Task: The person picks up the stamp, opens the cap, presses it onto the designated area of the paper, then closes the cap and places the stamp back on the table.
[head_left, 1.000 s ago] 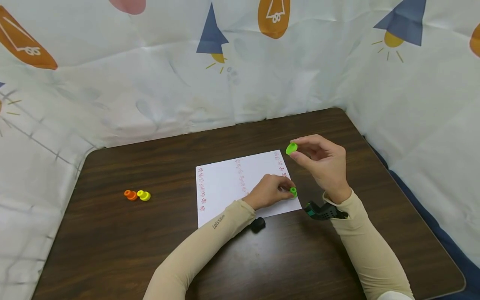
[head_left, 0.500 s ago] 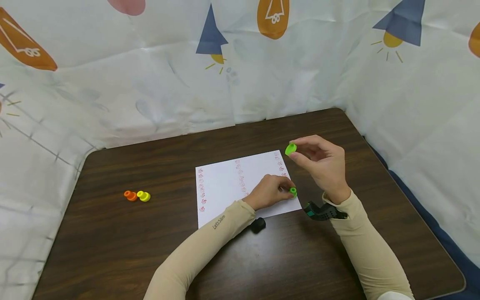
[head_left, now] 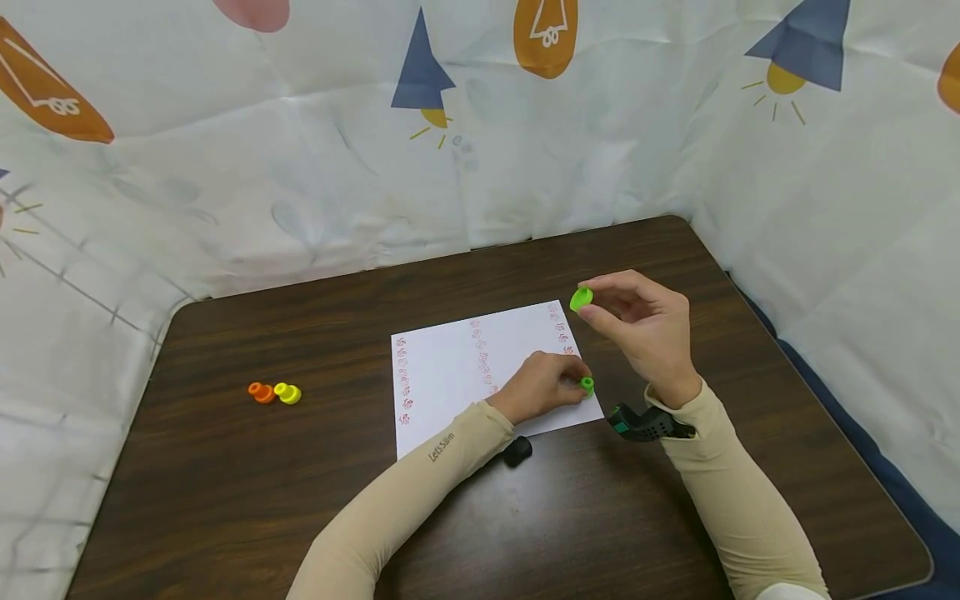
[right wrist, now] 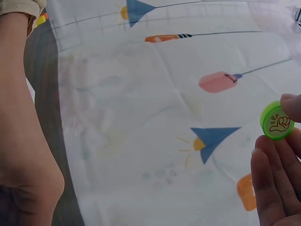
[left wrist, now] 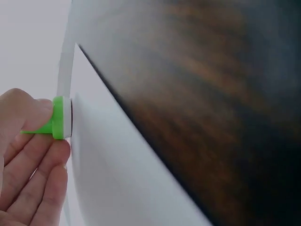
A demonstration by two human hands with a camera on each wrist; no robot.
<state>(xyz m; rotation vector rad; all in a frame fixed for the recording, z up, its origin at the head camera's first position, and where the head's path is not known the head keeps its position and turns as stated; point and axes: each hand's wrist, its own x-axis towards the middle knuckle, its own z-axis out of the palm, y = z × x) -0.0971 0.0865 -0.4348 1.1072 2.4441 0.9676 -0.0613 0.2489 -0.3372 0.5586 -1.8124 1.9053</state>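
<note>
My left hand pinches a small green stamp between thumb and fingers, over the right part of a white sheet of paper. In the left wrist view the stamp's white base sits right at the paper surface. Columns of small red stamped prints run down the sheet. Raised above the table, to the right of the paper, my right hand pinches the stamp's round green cap by its edge. A thumbs-up picture shows on the cap's face in the right wrist view.
An orange stamp and a yellow stamp stand side by side at the left of the dark wooden table. A black device shows under the left wrist. Patterned white cloth hangs behind the table.
My left hand and forearm have shifted very slightly toward the near side, still pinching the stamp. The right hand stays in place with the cap.
</note>
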